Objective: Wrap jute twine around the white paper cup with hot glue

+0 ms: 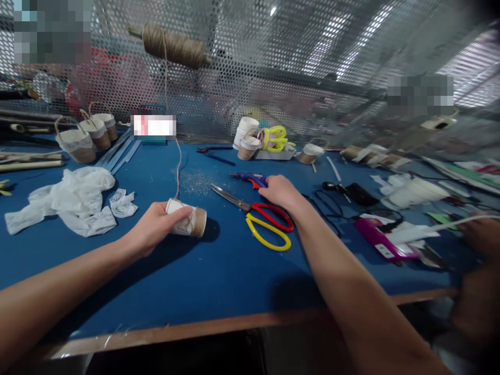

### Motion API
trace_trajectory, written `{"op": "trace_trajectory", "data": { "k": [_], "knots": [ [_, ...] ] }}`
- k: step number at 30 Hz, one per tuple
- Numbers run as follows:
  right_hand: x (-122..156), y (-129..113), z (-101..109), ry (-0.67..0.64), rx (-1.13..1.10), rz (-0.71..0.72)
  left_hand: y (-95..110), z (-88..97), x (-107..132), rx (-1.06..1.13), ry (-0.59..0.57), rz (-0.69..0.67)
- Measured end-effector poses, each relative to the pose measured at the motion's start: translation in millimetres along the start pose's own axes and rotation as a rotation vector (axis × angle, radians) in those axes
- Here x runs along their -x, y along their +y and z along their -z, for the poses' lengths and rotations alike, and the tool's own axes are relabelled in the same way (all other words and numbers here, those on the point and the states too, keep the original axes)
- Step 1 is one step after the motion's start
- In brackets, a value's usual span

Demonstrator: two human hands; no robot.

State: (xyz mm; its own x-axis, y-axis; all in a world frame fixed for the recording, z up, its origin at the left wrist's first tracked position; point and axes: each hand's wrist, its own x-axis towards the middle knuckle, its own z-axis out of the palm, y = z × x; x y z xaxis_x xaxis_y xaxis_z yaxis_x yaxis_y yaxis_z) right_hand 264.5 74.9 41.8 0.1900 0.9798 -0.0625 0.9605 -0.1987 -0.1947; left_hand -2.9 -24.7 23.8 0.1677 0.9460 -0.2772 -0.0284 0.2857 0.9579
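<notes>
White round paper-like cup (183,227) w/ brown twine band (199,223) is tipped over, L of red-and-yellow-handled metal scissors (247,207); L hand (153,225) clamped on it. R hand (278,189) closed on blue-and-orange plastic glue gun (249,178), just beyond scissors.

left hand (154,225) holds a cup (182,226) on its side, twine (199,223) wraps one end, a strand (179,169) rises toward a spool (174,47), right hand (279,189) grips a glue gun (249,177), scissors (247,207) lie near it on a blue table (219,276), lace (84,195) lies left, baskets (80,148) behind
</notes>
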Motion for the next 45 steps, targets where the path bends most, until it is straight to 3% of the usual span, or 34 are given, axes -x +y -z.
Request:
{"op": "trace_trajectory", "data": {
  "k": [4, 7, 12, 14, 16, 17, 21, 25, 45],
  "knots": [
    [-14.7, 1.6, -10.3, -0.036, -0.02, -0.073, -2.6, 1.5, -4.5, -0.04, 0.002, 0.016],
    [-17.2, 3.0, -9.4, 0.006, -0.106, -0.085, -4.4, 2.6, -6.4, -0.043, 0.001, 0.005],
    [14.6, 0.5, 8.7, 0.095, -0.381, 0.012, -4.3, 3.8, -6.2, -0.033, 0.005, 0.022],
    [37.1, -4.2, 17.3, 0.024, -0.531, 0.092, -4.1, 3.3, -6.0, -0.03, 0.012, 0.035],
    [60.5, -11.5, 22.8, -0.2, -0.789, 0.143, -3.6, 2.4, -6.1, -0.029, 0.023, 0.04],
    [71.4, -15.8, 23.7, -0.252, -0.828, 0.175, -3.2, 1.9, -6.4, -0.029, 0.031, 0.037],
    [104.3, -33.2, 17.6, -0.291, -0.816, 0.334, -2.6, 1.5, -9.3, -0.03, 0.062, 0.019],
    [118.1, -41.0, 8.1, -0.263, -0.671, 0.334, -5.0, 2.5, -14.2, -0.051, 0.066, -0.022],
    [123.8, -38.8, -0.1, -0.24, -0.498, 0.299, -3.0, -2.4, -16.7, -0.091, 0.024, -0.058]
  ]
}}
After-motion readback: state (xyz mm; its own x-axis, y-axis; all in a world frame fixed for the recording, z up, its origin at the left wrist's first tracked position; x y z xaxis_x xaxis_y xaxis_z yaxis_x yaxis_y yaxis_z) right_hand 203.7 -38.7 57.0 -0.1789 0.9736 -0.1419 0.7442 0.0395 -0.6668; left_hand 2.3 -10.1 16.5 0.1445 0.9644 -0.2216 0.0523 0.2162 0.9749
